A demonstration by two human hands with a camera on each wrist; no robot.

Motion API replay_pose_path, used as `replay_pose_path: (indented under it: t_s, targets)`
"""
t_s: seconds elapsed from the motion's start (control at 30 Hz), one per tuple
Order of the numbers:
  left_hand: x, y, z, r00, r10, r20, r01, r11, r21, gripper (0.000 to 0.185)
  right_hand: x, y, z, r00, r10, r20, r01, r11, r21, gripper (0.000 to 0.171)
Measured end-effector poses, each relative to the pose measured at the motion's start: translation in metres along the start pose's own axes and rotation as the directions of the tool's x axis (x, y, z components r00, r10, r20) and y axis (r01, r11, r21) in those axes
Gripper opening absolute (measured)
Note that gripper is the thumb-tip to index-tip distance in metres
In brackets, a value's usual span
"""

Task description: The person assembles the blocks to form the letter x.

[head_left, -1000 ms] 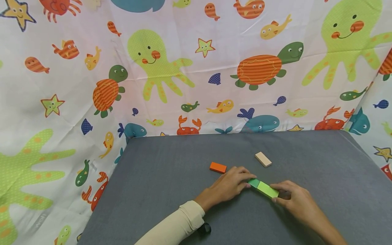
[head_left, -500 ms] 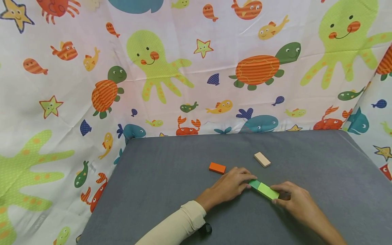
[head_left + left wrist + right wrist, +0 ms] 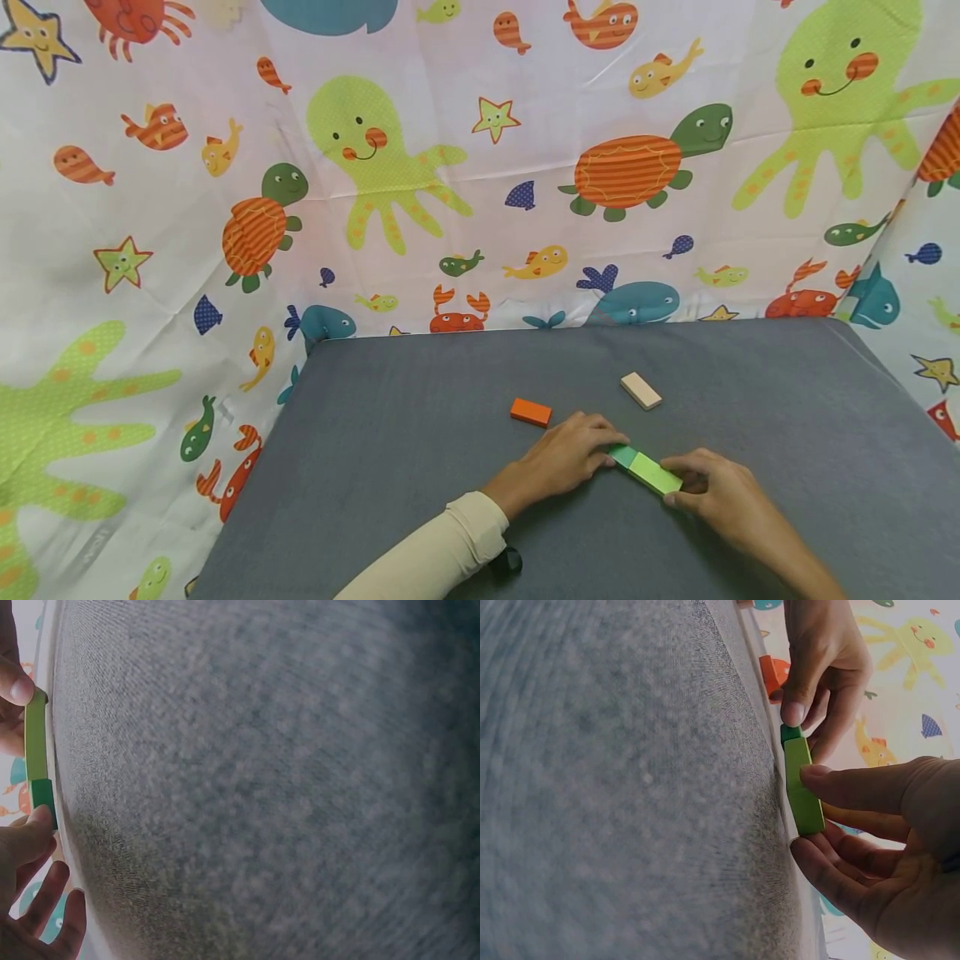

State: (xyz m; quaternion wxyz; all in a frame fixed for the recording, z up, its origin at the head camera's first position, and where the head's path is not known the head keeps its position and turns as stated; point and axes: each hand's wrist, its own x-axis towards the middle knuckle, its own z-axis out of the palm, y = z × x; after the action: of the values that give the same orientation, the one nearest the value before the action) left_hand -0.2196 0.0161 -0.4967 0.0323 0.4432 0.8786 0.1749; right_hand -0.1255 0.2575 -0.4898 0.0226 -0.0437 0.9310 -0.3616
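In the head view a dark green block (image 3: 622, 455) and a light green block (image 3: 655, 473) meet end to end in a slanting line on the grey table. My left hand (image 3: 572, 454) pinches the dark green block at its far end, thumb on the near side. The light green block's right end is held between the thumb and fingers of my right hand (image 3: 716, 492). In the left wrist view the dark green block (image 3: 43, 796) sits at the left thumb's tip. The right thumb lies against the light green block (image 3: 799, 769) in the right wrist view.
An orange block (image 3: 531, 412) lies just beyond my left hand. Farther back is a pale wooden block (image 3: 641, 391). The grey table (image 3: 405, 400) ends at a curtain (image 3: 480, 183) printed with sea animals. A small black object (image 3: 510, 561) shows beneath the left sleeve.
The head view has shifted slightly. Both hands keep their hold on the two green blocks, with the right fingers' pose only slightly different.
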Motion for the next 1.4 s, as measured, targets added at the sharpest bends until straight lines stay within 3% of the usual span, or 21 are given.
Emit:
replay_pose_path:
  t_s: [0.53,1.13,1.4]
  targets:
    - [0.0008,0.0,0.0036,1.0,0.007,0.024,-0.008,1.0,0.011,0.036,0.0001,0.0012,0.0013,1.0,0.0,0.014,0.001,1.0,-0.031,0.043]
    - [0.0027,0.0002,0.006,1.0,0.019,-0.001,-0.019,0.999,0.037,0.035,0.0012,0.0016,-0.0019,0.998,0.026,0.062,-0.026,1.0,-0.006,0.043]
    - [0.0016,0.0009,0.0057,1.0,0.0,0.019,-0.001,0.999,0.037,0.042,0.0018,0.0017,-0.0019,0.998,0.026,0.063,-0.026,1.0,-0.003,0.045]
